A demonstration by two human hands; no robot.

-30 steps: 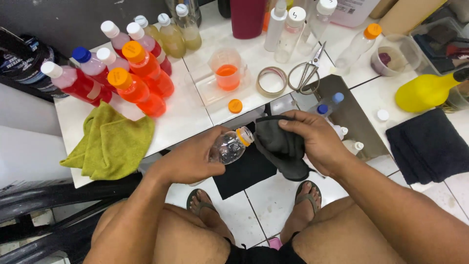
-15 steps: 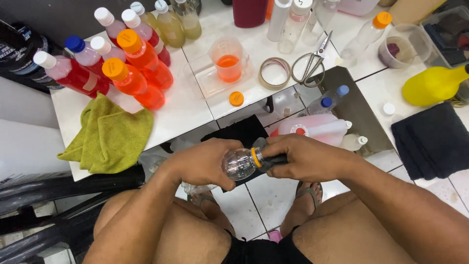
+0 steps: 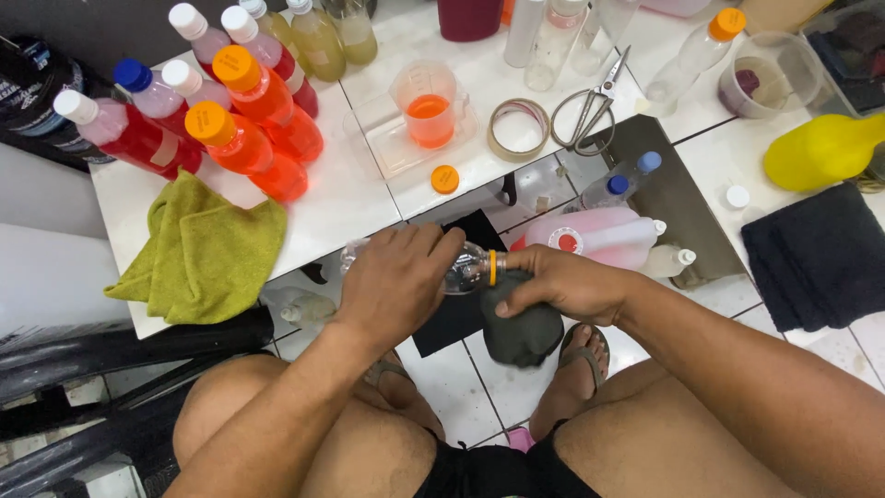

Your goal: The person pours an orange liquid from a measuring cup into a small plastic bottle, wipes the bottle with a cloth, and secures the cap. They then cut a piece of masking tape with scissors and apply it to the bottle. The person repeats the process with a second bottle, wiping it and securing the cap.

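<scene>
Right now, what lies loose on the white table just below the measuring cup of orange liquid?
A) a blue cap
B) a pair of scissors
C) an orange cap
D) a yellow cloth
C: a small orange cap lies alone on the white table, just below the measuring cup.
</scene>
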